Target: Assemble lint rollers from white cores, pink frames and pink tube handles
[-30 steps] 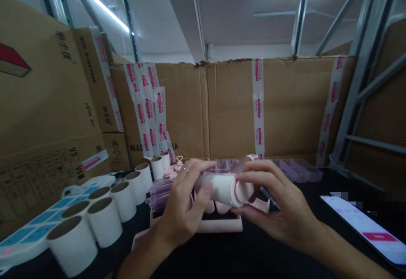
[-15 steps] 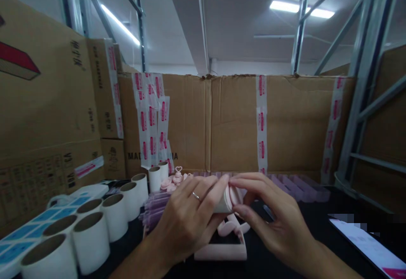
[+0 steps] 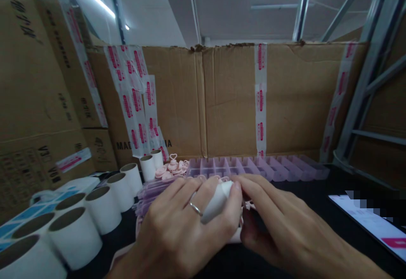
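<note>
My left hand [image 3: 180,228] is wrapped around a white roll [image 3: 217,200], with a ring on one finger. My right hand [image 3: 279,226] presses its fingertips against the roll's far end, fingers close together. Both hands hover just above a pink plastic holder [image 3: 236,237], which they mostly hide. The pink end cap of the roll is hidden behind the fingers.
A row of white rolls [image 3: 95,205] runs along the left. Small pink heart-shaped parts [image 3: 173,168] lie behind them. Purple trays [image 3: 253,167] line the back, before a taped cardboard wall [image 3: 228,101]. A phone [image 3: 374,224] lies at the right. Cardboard boxes [image 3: 34,88] stack on the left.
Both hands have closed in over the roll and lowered it toward the pink holder. The pink cap, visible before, is covered by fingers. The view has moved in closer.
</note>
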A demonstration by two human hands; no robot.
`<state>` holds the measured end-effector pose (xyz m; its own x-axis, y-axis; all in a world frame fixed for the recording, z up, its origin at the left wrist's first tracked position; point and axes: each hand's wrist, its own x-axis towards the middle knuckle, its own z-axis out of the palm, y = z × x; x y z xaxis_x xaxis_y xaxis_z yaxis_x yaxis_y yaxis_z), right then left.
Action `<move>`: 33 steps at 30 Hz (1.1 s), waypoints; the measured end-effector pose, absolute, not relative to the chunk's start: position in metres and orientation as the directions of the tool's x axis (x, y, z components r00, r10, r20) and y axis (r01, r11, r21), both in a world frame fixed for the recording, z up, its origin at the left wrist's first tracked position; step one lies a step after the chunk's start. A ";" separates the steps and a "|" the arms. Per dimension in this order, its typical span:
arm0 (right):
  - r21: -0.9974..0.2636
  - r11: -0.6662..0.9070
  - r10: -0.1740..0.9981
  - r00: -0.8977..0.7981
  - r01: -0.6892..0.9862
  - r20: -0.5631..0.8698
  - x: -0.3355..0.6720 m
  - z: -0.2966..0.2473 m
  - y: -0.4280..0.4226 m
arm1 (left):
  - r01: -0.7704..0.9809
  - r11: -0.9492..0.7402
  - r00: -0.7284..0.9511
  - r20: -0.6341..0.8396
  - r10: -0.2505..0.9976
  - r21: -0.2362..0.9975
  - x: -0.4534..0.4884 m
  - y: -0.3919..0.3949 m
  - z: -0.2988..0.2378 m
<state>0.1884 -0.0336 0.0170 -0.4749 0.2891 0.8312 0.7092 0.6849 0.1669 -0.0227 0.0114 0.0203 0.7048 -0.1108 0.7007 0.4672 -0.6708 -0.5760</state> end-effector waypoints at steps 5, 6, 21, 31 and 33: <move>0.103 0.674 0.346 -0.436 0.731 0.831 0.186 0.011 -0.035 | 0.472 -0.657 0.712 0.694 -0.110 -0.588 -0.019 0.010 0.026; 0.088 0.684 0.354 -0.435 0.724 0.828 0.186 0.010 -0.036 | 0.472 -0.657 0.714 0.692 -0.106 -0.587 -0.019 0.010 0.026; -0.309 0.773 0.575 -0.408 0.553 0.709 0.202 0.000 -0.022 | 0.354 -0.910 0.656 0.751 0.076 -0.217 -0.028 0.021 0.023; -0.429 0.806 0.559 -0.287 0.408 0.778 0.200 0.003 -0.028 | 0.298 -0.921 0.656 0.755 0.007 -0.251 -0.024 0.027 0.012; -0.481 0.802 0.571 -0.220 0.354 0.791 0.192 -0.002 -0.029 | 0.315 -0.923 0.638 0.769 0.033 -0.221 -0.021 0.026 0.010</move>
